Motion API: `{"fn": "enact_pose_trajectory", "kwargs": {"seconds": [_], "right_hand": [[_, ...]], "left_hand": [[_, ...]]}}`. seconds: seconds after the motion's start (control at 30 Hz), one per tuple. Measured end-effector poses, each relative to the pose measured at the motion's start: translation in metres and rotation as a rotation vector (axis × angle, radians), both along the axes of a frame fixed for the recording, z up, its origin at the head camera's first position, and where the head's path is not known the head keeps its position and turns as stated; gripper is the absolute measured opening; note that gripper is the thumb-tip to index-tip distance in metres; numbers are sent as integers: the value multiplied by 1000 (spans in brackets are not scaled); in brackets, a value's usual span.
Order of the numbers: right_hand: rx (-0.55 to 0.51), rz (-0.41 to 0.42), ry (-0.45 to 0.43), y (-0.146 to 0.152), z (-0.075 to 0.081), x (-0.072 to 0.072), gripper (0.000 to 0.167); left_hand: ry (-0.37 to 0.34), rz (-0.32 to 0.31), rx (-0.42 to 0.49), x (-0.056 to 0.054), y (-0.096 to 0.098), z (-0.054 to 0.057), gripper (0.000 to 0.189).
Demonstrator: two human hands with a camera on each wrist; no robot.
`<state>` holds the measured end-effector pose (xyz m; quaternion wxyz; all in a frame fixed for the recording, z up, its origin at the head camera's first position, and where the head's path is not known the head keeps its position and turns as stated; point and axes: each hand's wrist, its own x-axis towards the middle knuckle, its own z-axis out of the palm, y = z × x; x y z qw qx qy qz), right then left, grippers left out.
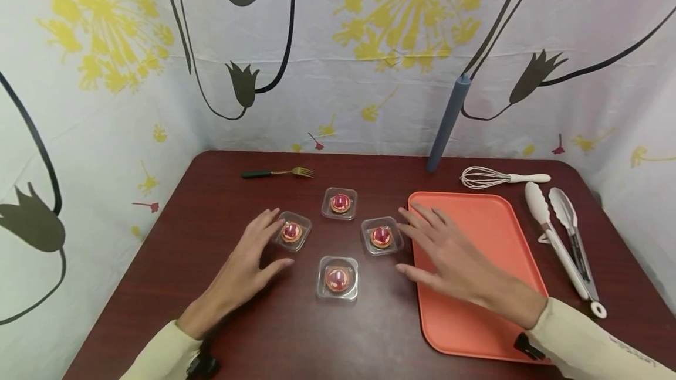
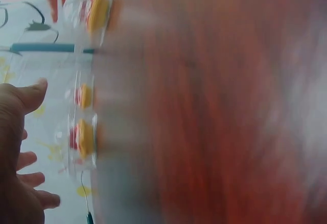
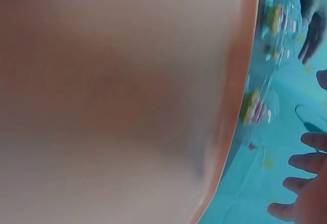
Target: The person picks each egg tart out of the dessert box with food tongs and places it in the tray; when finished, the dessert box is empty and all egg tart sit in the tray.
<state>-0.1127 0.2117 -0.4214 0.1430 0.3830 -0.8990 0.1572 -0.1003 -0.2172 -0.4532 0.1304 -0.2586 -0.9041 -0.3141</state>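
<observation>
Several small tarts with red tops, each in a clear plastic box, stand in a diamond on the dark table. My left hand (image 1: 245,265) spreads its fingers beside the left boxed tart (image 1: 291,232), fingertips overlapping its edge in the head view. Over the orange tray (image 1: 491,327) hovers my right hand (image 1: 449,254), fingers spread, tips close to the right boxed tart (image 1: 381,237). The back boxed tart (image 1: 340,203) and the front boxed tart (image 1: 337,279) lie between the hands. In the left wrist view, the thumb (image 2: 33,95) and fingers point toward the boxes, holding nothing.
A fork with a dark green handle (image 1: 259,174) lies at the back left. A blue stick-like candle (image 1: 449,122) leans at the back edge. Right of it rest a whisk (image 1: 507,178) and two pairs of tongs (image 1: 560,251). Patterned cloth (image 1: 317,28) hangs behind the table.
</observation>
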Motion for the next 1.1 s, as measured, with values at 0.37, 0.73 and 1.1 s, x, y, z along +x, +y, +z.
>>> {"fn": "enact_pose_trajectory", "kwargs": {"seconds": [0.37,0.73,1.1], "right_hand": [[7,99,2,-30,-3,7,74],[7,194,-12,-51,-5,16,70],[29,254,-21,-67,-15,18,77]], "left_hand": [[73,-227,75,13,21,2,73],[-100,-303,35,21,34,-7,79],[-214,-303,-8,20,42,-15,89]]}}
